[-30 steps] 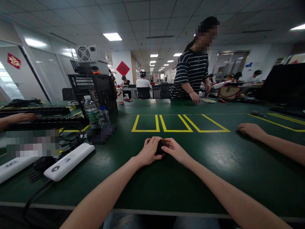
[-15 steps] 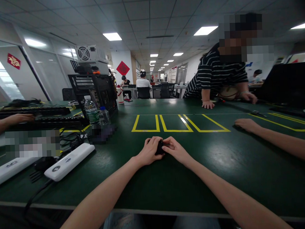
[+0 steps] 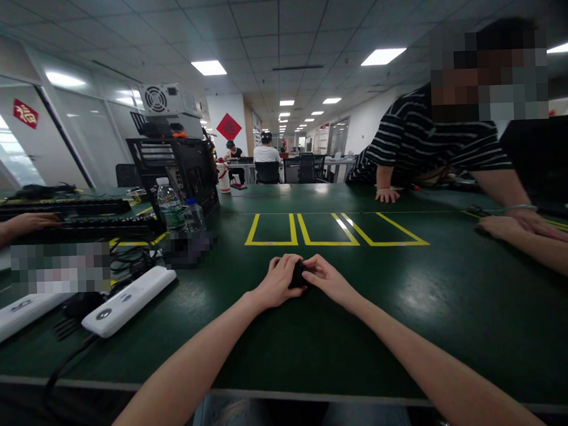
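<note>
A small black object [image 3: 298, 276], its kind too dark and covered to make out, is held between my two hands just above or on the green table [image 3: 316, 342]. My left hand [image 3: 282, 280] wraps round it from the left, with the thumb near the table side. From the right, my right hand [image 3: 324, 277] pinches its edge between bent fingers and thumb. Beyond both hands lie yellow tape outlines [image 3: 329, 242] on the table top.
At left are white power strips [image 3: 129, 302], cables, bottles [image 3: 169, 207], keyboards [image 3: 98, 230] and an open computer case [image 3: 171, 170]. Another person's hand [image 3: 26, 225] rests by the keyboards. A person in a striped top [image 3: 430, 139] leans over the table at right, near another person's arm [image 3: 531, 238].
The person in the striped top has moved right and leaned in, reaching across the table. The other person's arm at right has shifted further right. My hands have hardly moved.
</note>
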The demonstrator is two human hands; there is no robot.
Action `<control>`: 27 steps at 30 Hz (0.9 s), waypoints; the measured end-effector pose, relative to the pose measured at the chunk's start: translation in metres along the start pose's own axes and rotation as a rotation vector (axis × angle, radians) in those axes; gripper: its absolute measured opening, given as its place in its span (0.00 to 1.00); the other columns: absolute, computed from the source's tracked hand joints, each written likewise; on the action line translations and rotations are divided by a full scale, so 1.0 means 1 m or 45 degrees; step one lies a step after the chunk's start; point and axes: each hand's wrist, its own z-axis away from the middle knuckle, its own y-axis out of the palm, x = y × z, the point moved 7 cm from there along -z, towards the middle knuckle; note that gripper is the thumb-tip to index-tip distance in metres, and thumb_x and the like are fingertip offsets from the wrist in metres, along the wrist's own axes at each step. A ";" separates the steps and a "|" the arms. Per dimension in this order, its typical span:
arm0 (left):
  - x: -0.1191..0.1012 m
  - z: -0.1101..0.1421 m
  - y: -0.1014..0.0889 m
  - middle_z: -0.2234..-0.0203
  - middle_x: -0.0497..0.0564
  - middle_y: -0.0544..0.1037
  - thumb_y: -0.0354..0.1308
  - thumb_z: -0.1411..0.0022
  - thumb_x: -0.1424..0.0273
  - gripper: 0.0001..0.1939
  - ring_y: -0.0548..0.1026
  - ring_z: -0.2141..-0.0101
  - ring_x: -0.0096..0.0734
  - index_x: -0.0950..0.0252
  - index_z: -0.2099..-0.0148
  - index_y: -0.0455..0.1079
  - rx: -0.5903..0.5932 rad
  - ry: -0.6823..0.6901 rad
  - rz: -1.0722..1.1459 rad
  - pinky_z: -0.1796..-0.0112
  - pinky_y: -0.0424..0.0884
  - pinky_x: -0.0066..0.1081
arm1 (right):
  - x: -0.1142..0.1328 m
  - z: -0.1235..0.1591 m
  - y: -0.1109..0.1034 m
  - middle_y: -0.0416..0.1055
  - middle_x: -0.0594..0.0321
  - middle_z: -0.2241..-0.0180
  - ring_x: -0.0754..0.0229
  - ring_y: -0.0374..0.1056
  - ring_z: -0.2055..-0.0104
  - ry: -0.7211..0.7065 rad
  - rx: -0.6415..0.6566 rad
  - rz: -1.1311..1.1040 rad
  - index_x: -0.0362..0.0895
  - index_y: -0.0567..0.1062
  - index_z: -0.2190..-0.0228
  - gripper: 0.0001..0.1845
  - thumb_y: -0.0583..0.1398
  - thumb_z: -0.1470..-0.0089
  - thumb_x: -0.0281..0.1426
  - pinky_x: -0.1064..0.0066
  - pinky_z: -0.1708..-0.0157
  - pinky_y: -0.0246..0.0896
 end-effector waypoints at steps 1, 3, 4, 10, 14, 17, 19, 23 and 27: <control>0.000 0.000 0.000 0.55 0.52 0.60 0.56 0.51 0.67 0.28 0.59 0.54 0.37 0.60 0.49 0.48 -0.002 -0.002 -0.001 0.52 0.50 0.42 | 0.000 0.000 -0.001 0.64 0.63 0.62 0.59 0.63 0.57 0.008 -0.014 0.004 0.46 0.63 0.65 0.12 0.56 0.53 0.36 0.61 0.57 0.59; 0.000 0.000 0.000 0.55 0.52 0.60 0.56 0.51 0.67 0.28 0.59 0.54 0.37 0.60 0.49 0.48 -0.004 -0.004 -0.002 0.52 0.51 0.41 | -0.002 -0.001 -0.001 0.63 0.62 0.61 0.59 0.62 0.56 0.044 -0.036 0.006 0.46 0.62 0.63 0.14 0.56 0.53 0.35 0.61 0.57 0.58; 0.000 0.000 0.000 0.55 0.52 0.60 0.56 0.51 0.67 0.28 0.59 0.54 0.37 0.60 0.49 0.48 -0.004 -0.003 -0.001 0.52 0.51 0.41 | -0.002 -0.001 -0.002 0.63 0.61 0.60 0.59 0.62 0.56 0.071 -0.048 0.008 0.46 0.62 0.62 0.16 0.56 0.54 0.35 0.61 0.57 0.58; 0.001 0.000 0.001 0.55 0.53 0.59 0.56 0.52 0.67 0.29 0.59 0.54 0.38 0.61 0.49 0.48 0.002 -0.002 -0.003 0.52 0.50 0.42 | 0.000 -0.001 -0.001 0.63 0.60 0.59 0.58 0.61 0.55 0.089 -0.012 0.010 0.44 0.63 0.62 0.15 0.58 0.55 0.32 0.60 0.54 0.56; 0.001 0.000 0.000 0.55 0.52 0.59 0.55 0.51 0.68 0.28 0.59 0.53 0.38 0.60 0.49 0.48 0.005 0.004 0.004 0.52 0.51 0.42 | 0.001 0.000 0.002 0.63 0.63 0.60 0.59 0.62 0.56 0.009 0.041 -0.023 0.46 0.62 0.64 0.15 0.59 0.56 0.31 0.61 0.55 0.58; 0.000 0.000 0.000 0.55 0.52 0.60 0.56 0.51 0.67 0.28 0.59 0.53 0.37 0.60 0.49 0.48 -0.007 0.005 0.007 0.52 0.51 0.42 | -0.001 -0.002 0.000 0.64 0.64 0.62 0.60 0.63 0.58 -0.006 0.008 -0.008 0.46 0.63 0.65 0.11 0.56 0.53 0.33 0.62 0.57 0.59; 0.000 -0.001 0.000 0.55 0.52 0.60 0.56 0.52 0.67 0.29 0.59 0.53 0.37 0.60 0.49 0.48 -0.014 0.005 0.001 0.52 0.51 0.42 | -0.002 -0.003 -0.001 0.64 0.64 0.63 0.60 0.63 0.58 -0.018 -0.014 -0.009 0.46 0.63 0.65 0.11 0.56 0.53 0.34 0.62 0.57 0.59; 0.001 -0.001 0.001 0.55 0.52 0.60 0.56 0.52 0.67 0.29 0.60 0.54 0.37 0.60 0.49 0.48 -0.014 0.001 -0.006 0.52 0.51 0.42 | -0.008 -0.005 -0.005 0.63 0.60 0.59 0.58 0.62 0.56 0.078 -0.056 0.007 0.45 0.62 0.61 0.16 0.57 0.54 0.34 0.60 0.55 0.57; 0.002 0.000 0.001 0.55 0.53 0.60 0.56 0.52 0.67 0.29 0.60 0.54 0.38 0.60 0.49 0.48 -0.006 0.000 -0.008 0.52 0.51 0.42 | -0.006 -0.003 -0.001 0.63 0.60 0.59 0.59 0.62 0.56 0.062 0.044 -0.024 0.44 0.63 0.62 0.16 0.58 0.55 0.33 0.60 0.55 0.57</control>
